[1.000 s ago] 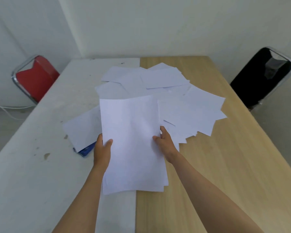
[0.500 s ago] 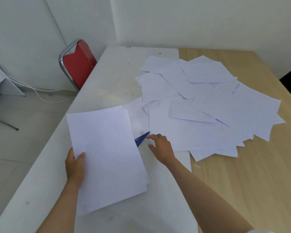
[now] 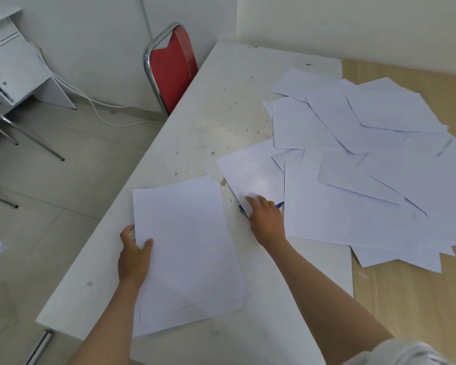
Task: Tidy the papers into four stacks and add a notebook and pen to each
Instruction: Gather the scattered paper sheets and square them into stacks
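1. The left hand (image 3: 133, 255) pinches the gathered stack of papers (image 3: 187, 254) by its left edge, thumb on top and fingers out of sight beneath. The stack sits near the table's (image 3: 216, 106) front-left corner, its lower sheets fanned out a little at the near edge.
2. The right hand (image 3: 266, 219) reaches, fingers fairly straight, onto the nearest loose sheet (image 3: 250, 175) at the rim of the scattered papers (image 3: 366, 164). Whether it merely presses or has caught an edge, I cannot tell.
3. A blue object (image 3: 279, 205) pokes out from under that sheet beside the fingers; a pen or a notebook corner, I would guess, but too little shows.
4. The scatter spreads over the table's far-right half, across the seam from white top onto wooden top.
5. Single sheets look light, limp and slippery: best slid flat under the palm toward the stack, then lifted by an edge.
6. The stack is floppy too, so I would square it with both hands on opposite long edges.
7. A red chair (image 3: 173, 72) stands at the table's far-left side.
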